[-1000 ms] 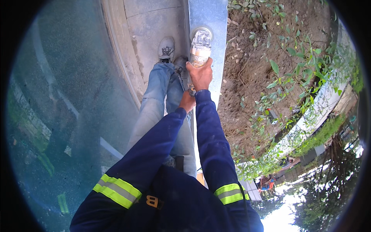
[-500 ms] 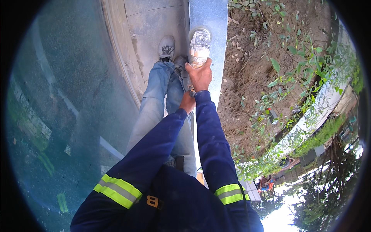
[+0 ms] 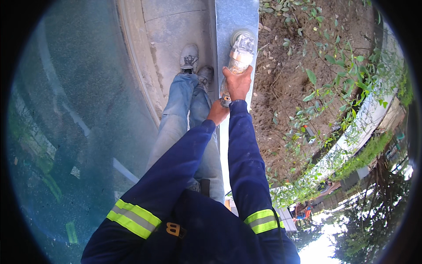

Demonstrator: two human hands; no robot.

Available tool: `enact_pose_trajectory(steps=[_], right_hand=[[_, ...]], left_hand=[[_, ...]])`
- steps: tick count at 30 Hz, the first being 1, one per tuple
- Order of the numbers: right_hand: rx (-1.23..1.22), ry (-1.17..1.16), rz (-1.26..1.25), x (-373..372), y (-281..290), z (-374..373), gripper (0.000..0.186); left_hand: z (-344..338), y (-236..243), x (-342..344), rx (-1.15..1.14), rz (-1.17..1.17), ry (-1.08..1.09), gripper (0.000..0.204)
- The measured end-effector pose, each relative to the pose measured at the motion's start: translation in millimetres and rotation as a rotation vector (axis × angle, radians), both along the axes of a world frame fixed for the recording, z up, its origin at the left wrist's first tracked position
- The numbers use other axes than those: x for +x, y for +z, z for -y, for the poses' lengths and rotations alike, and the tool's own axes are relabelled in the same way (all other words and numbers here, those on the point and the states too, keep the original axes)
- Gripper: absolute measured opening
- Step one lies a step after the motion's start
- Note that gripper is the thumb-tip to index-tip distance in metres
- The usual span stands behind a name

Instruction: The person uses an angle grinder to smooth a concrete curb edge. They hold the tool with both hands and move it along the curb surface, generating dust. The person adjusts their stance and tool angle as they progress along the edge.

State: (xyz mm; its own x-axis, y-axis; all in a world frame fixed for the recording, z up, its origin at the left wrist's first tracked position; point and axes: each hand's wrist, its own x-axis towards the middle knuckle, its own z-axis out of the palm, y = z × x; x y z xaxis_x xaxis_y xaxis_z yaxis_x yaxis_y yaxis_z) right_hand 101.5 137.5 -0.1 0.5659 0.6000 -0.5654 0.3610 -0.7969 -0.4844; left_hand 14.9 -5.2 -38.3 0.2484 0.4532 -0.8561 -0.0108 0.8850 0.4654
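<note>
The fingers of my right hand (image 3: pixel 238 84) are wrapped around the body of a dusty angle grinder (image 3: pixel 240 60), my thumb along its left side. My left hand (image 3: pixel 217 112), lower and to the left, is closed on its rear end; the fingertips there are partly hidden, so I cannot tell exactly how they lie.

The grinder's long axis runs from my left hand past my right fingers, pointing away from me and slanting slightly right. Its head and pale disc (image 3: pixel 235 36) sit just beyond my right fingers, over a long bluish-grey ledge (image 3: pixel 225 17). I cannot tell whether the disc touches it.

The ledge stretches ahead of my fingers as a straight, smooth strip. To their left are my dusty shoes (image 3: pixel 189 55) and faded jeans (image 3: pixel 176 105) on a grey paved walkway (image 3: pixel 173 26), and farther left a bluish-green glassy pane (image 3: pixel 101 119) with reflections. To their right lies brown soil (image 3: pixel 281 88) with leafy plants (image 3: pixel 311 76), edged by a curved pale wall (image 3: pixel 368 113); trees (image 3: pixel 378 220) stand farther back on that side.
</note>
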Motion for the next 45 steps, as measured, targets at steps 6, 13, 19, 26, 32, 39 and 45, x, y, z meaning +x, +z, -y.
enact_pose_trajectory(steps=[6, 13, 19, 26, 32, 39, 45], right_hand=[[-0.035, 0.100, -0.025, -22, 0, -15, 0.074], [-0.039, -0.014, -0.026, -17, 1, 13, 0.075], [-0.004, 0.012, 0.008, -8, -3, -27, 0.075], [-0.059, 0.049, -0.039, -28, 4, -15, 0.075], [-0.040, -0.011, 0.012, -14, -1, -4, 0.074], [-0.050, 0.067, -0.024, -29, 2, -36, 0.073], [-0.079, 0.028, -0.014, -33, 6, -15, 0.077]], left_hand=[[-27, 22, -9, 0.048, -0.030, 0.125, 0.013], [-21, 42, -15, -0.029, -0.085, -0.025, 0.012], [-38, 15, -7, 0.088, -0.015, 0.021, 0.011], [-33, 32, -24, -0.018, -0.049, 0.021, 0.016], [-30, 34, -12, -0.044, -0.072, -0.006, 0.012], [-45, 21, -19, 0.081, 0.019, 0.135, 0.006], [-34, 34, -25, -0.005, -0.094, 0.050, 0.016]])
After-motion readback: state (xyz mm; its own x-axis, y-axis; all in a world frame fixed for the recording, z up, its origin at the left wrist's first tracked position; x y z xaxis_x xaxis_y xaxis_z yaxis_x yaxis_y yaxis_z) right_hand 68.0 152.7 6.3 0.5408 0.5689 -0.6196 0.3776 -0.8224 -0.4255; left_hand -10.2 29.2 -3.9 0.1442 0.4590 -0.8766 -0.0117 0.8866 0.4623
